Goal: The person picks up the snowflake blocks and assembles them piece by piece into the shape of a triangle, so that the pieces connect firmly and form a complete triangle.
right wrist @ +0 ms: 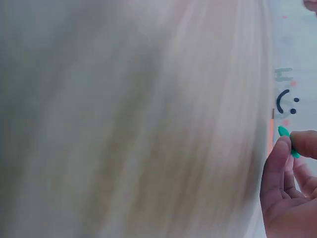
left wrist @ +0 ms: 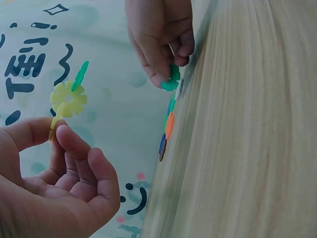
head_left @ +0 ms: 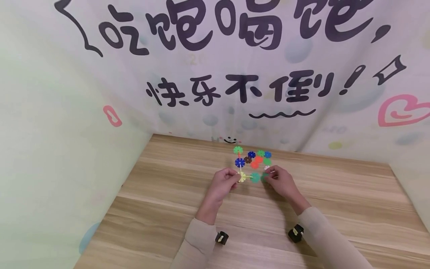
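Observation:
My left hand (head_left: 224,183) pinches a chain of slotted plastic snowflake discs, held above the table. At the chain's corner is a pale yellow disc (head_left: 242,177); a dark blue disc (head_left: 240,162) and a light green disc (head_left: 237,150) follow toward the wall, with a teal-green disc (head_left: 255,177) at the right end. In the left wrist view, my left thumb and fingertip grip an edge-on yellow piece (left wrist: 53,130) under a yellow disc (left wrist: 68,99). Thumb and fingers of my right hand (head_left: 281,182) pinch a separate green disc (right wrist: 284,132), just right of the chain's end.
Several loose discs lie on the wooden table (head_left: 161,216) beyond the hands, among them a brown disc (head_left: 248,160), orange discs (head_left: 258,159), a light green disc (head_left: 267,161) and a partly hidden white disc (head_left: 267,168). A printed curtain (head_left: 215,127) hangs at the table's back edge.

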`<state>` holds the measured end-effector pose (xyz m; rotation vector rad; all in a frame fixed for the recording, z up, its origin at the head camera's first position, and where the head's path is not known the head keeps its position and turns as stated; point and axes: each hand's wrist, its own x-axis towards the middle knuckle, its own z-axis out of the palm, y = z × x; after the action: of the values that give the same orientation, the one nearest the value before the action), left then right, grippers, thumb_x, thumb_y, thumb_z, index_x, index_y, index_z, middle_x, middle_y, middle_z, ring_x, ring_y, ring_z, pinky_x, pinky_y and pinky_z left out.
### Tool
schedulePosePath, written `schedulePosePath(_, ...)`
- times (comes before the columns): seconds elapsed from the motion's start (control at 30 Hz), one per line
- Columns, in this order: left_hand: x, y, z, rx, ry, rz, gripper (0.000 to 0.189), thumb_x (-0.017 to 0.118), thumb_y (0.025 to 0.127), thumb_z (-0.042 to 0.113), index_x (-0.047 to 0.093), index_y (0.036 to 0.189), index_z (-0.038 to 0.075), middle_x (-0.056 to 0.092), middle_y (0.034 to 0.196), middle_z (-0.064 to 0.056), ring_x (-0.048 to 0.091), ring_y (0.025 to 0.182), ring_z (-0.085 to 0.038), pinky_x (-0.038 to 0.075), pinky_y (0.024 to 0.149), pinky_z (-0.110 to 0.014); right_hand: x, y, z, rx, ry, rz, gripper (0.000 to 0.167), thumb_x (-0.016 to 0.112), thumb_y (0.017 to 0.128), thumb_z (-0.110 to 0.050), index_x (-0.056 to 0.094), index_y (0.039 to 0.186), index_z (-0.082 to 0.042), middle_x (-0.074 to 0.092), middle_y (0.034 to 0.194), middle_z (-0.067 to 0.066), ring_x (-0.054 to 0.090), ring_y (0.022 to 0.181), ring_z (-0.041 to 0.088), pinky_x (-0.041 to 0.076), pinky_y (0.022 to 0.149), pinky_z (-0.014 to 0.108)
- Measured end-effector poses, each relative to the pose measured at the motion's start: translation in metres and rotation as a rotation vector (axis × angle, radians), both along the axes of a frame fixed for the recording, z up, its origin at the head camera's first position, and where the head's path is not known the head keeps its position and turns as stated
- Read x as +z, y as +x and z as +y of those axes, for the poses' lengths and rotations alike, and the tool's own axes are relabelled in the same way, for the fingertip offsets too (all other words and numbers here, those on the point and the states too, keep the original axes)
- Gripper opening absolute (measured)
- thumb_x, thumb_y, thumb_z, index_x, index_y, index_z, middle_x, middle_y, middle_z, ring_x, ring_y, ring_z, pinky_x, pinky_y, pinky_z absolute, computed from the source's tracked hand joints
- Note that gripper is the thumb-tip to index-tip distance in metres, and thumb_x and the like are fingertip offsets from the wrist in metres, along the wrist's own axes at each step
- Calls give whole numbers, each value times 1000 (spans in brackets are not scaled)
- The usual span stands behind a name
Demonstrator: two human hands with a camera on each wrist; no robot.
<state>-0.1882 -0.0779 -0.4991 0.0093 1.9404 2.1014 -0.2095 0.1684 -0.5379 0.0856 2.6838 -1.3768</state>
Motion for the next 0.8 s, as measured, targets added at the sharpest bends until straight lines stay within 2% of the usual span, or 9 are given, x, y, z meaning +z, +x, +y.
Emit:
schedulePosePath(0.13,1,0,0,-1,3,-4,15,66,96,11,64,101,-2,63,83,-7,60,74,-20,55,74,-33,5,7,1,5,-69,-6,20,61,99,-14,62,116,-3,63,94,11,62,77,22,55,66,33)
schedulePosePath(0.43,3,1,1,-6,10,-4,13,65,95,9,64,102,-2,63,82,-4,61,73,-19,55,75,-36,26,24,3,43,-255,62,19,63,98,-9,61,112,4,62,95,17,65,83,28,59,72,41)
schedulePosePath(0.63,1,1,1,-12,12,7,13,65,95,9,64,102,-2,64,82,-4,60,71,-16,56,77,-39,36,31,3,35,-312,64,19,64,98,-9,60,113,3,62,99,18,66,85,24,58,77,45)
schedulePosePath(0.8,1,1,1,-19,7,17,13,65,95,9,64,101,-2,64,82,-4,60,71,-16,56,76,-39,40,36,3,33,-337,50,20,64,98,-9,59,113,3,62,100,18,65,90,35,58,78,43)
